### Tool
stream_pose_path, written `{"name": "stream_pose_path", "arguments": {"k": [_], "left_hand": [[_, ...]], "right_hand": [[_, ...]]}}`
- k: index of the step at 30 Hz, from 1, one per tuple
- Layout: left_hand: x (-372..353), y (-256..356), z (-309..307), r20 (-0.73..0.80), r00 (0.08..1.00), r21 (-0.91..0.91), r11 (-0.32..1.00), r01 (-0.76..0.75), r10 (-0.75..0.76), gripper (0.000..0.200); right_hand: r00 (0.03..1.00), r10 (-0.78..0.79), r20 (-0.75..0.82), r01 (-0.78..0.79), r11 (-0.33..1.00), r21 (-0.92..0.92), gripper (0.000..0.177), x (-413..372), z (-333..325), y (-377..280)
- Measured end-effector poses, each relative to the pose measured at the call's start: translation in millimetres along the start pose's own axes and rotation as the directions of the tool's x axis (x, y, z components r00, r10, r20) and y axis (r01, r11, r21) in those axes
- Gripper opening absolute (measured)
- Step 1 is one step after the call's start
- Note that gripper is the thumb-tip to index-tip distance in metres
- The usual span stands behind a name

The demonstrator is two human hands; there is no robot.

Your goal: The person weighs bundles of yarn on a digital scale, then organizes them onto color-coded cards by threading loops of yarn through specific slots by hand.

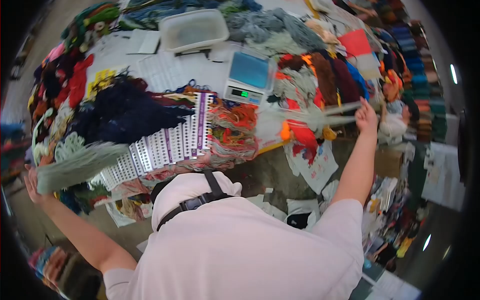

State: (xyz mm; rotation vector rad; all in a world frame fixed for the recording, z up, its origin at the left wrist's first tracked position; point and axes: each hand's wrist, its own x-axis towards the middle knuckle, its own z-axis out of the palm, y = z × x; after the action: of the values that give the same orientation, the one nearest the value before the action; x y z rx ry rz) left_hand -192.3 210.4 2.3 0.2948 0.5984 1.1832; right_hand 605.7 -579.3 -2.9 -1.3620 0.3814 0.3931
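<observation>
My left hand (pixel 34 186) is at the far left, holding one end of a thick grey-green yarn skein (pixel 82 167). The skein stretches right from the palm over the table edge; some fingers show beside it and part of the grip is hidden. Out to the right, my right hand (pixel 366 117) is closed on pale yarn strands (pixel 340 114). These strands run leftward, blurred, above red and orange yarn (pixel 302 135). Both arms are spread wide. Between them lie a dark navy yarn heap (pixel 125 112) and white-and-purple punched cards (pixel 167 145) with coloured threads.
A digital scale (pixel 245 75) with a lit green display stands mid-table, near a translucent plastic tub (pixel 194 31). Grey-blue yarn (pixel 275 27) piles at the back. Papers (pixel 160 70) lie on the table. A marked plastic bag (pixel 314 162) hangs at the front edge.
</observation>
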Motion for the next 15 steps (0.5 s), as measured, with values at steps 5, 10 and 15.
{"name": "stream_pose_path", "arguments": {"k": [5, 10, 15], "left_hand": [[-74.7, -147.5, 93.9, 0.460, 0.845, -0.122, 0.923, 0.364, -0.272, 0.031], [-96.5, -204.8, 107.7, 0.443, 0.796, 0.093, 0.904, 0.416, -0.412, 0.017], [-128.2, -273.1, 77.7, 0.104, 0.883, 0.179, 0.882, 0.436, -0.457, 0.021]], "right_hand": [[0.917, -0.207, 0.340, 0.248, 0.966, -0.080, 0.019, -65.5, 129.3, -35.5], [0.651, -0.365, 0.666, 0.459, 0.888, 0.038, 0.019, -82.1, 217.5, -108.5], [0.720, -0.575, 0.387, 0.576, 0.808, 0.129, 0.014, -149.6, 315.4, -101.0]]}}
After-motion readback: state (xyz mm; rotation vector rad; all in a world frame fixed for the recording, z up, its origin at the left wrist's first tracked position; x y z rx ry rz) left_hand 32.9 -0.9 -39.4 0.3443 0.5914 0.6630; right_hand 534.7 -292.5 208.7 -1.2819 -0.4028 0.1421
